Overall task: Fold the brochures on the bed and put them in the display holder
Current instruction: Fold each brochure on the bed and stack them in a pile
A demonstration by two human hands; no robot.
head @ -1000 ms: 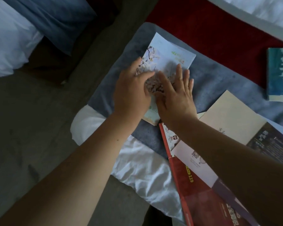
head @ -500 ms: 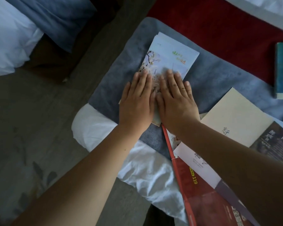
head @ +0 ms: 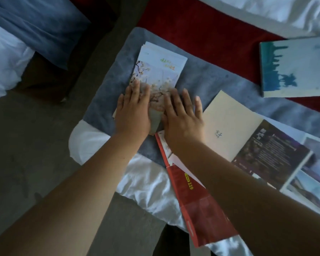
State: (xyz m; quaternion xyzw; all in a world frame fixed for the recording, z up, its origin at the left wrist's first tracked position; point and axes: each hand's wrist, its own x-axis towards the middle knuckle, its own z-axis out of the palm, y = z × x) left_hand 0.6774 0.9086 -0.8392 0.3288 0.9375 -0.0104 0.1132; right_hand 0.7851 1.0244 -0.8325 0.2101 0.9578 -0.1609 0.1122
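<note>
Both hands, left [head: 132, 115] and right [head: 181, 117], press flat and open on the folded brochure [head: 158, 71]. The soft blanket [head: 201, 78] may give, so the layers could slip and crease crookedly.

Grey blanket [head: 103, 100] bare leftward, cream brochure [head: 229, 122] crowding right

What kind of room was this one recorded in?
Probably a hotel-style bedroom: white bed linen under a grey and red bed runner, a second bed across the carpeted gap, and brochures spread out under the hands.
</note>
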